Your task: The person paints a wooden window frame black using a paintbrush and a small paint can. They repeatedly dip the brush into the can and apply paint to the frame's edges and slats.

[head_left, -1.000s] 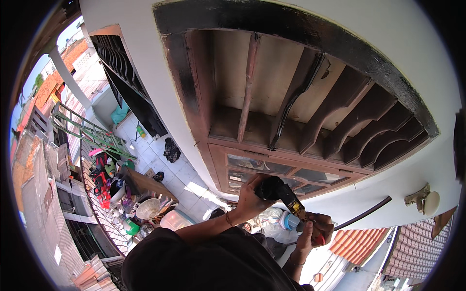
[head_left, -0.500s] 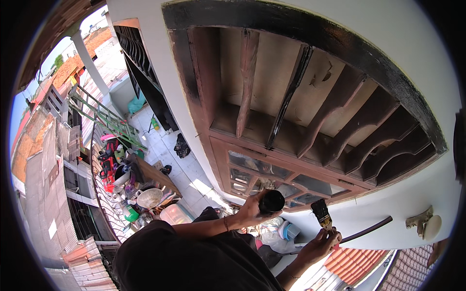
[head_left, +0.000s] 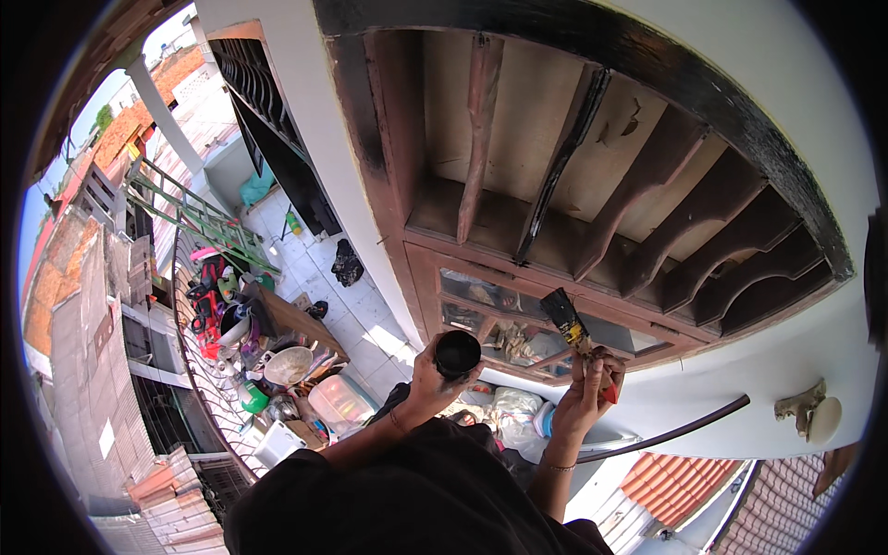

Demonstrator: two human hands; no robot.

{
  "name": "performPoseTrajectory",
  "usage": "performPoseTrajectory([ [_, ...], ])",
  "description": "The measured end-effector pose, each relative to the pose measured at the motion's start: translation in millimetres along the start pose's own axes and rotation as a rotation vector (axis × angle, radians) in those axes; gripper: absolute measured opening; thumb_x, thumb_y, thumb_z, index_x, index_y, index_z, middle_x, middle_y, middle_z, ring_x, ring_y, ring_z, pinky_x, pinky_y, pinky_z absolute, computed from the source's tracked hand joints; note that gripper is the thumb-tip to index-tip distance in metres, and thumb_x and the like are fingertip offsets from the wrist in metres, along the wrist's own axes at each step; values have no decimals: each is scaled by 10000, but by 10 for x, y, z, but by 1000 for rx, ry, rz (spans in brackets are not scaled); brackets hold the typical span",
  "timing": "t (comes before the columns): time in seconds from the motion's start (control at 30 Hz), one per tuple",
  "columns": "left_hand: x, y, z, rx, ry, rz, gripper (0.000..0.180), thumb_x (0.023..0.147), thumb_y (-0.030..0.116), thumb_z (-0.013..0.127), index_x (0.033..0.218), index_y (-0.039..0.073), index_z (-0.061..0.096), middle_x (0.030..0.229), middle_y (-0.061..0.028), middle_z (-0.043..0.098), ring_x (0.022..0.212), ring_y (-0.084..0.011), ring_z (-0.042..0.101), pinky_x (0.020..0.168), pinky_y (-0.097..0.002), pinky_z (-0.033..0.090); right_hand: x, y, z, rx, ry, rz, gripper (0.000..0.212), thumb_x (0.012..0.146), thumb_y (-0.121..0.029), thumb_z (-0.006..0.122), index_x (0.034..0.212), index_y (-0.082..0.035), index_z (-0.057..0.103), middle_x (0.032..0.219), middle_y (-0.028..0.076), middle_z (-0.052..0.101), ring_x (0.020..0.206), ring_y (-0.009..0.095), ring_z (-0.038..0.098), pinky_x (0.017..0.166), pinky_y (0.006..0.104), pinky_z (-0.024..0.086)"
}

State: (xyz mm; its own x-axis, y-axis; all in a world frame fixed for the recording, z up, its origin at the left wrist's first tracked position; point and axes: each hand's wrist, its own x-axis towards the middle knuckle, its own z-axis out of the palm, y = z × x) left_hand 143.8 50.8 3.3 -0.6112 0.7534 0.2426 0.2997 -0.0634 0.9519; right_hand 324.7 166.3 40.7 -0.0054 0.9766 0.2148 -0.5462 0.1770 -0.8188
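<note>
My left hand (head_left: pixel 429 377) is wrapped round a small round cup (head_left: pixel 458 353), dark inside, held in front of my body. My right hand (head_left: pixel 592 387) grips a paintbrush (head_left: pixel 565 321) by its red handle. Its bristles are coated black and point up and to the left, towards the brown window. Above both hands is an arched wooden vent frame (head_left: pixel 555 18) with several brown wavy slats. One slat (head_left: pixel 566 157) has a wet-looking black edge, and the frame's arched rim is mostly black. Neither the brush nor the cup visibly touches the woodwork.
A curved dark rail (head_left: pixel 675 437) runs near my right forearm, and a wall lamp (head_left: pixel 814 413) is fixed at the right. Far below on the left, a tiled floor (head_left: pixel 324 268) holds a green ladder (head_left: pixel 199 215), a clear plastic box (head_left: pixel 340 402) and piled household items.
My right hand has raised the brush and brought it to the left, its bristles now tilted left. My left hand has shifted left with the cup, and the view has moved slightly.
</note>
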Motion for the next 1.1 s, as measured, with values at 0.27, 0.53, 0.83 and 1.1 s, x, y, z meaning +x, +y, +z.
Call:
performPoseTrajectory([
  [0.27, -131, -202, -270, -35, 84, -140, 419, 796, 133, 872, 1103, -3, 622, 947, -92, 730, 848, -149, 714, 790, -296, 568, 128, 250, 317, -271, -129, -129, 173, 1037, -103, 610, 1064, 67, 600, 1196, 100, 529, 1115, 209, 621, 988, 370, 571],
  [0.53, 33, -56, -290, -1, 104, -14, 450, 777, 109, 878, 1127, 0, 616, 948, -84, 726, 862, -140, 708, 799, -285, 565, 77, 167, 638, -228, -1, -183, 183, 982, -80, 691, 1031, 48, 571, 1100, 122, 591, 984, 195, 644, 895, 364, 616],
  [0.83, 149, -48, -528, -26, 61, -51, 466, 782, 130, 883, 1137, -6, 613, 971, -92, 730, 893, -142, 703, 819, -295, 569, 702, -535, 2037, -187, -276, -736, 167, 880, -46, 798, 953, 14, 660, 1020, 137, 670, 930, 195, 675, 802, 300, 555],
  [1.1, 241, -189, -578, -129, 25, -118, 495, 781, 154, 899, 1154, -5, 614, 1031, -106, 728, 937, -153, 702, 851, -313, 571, 1128, -572, 2544, -365, -225, -843, 114, 883, -44, 793, 907, 10, 696, 971, 101, 714, 850, 161, 677, 748, 273, 530],
])
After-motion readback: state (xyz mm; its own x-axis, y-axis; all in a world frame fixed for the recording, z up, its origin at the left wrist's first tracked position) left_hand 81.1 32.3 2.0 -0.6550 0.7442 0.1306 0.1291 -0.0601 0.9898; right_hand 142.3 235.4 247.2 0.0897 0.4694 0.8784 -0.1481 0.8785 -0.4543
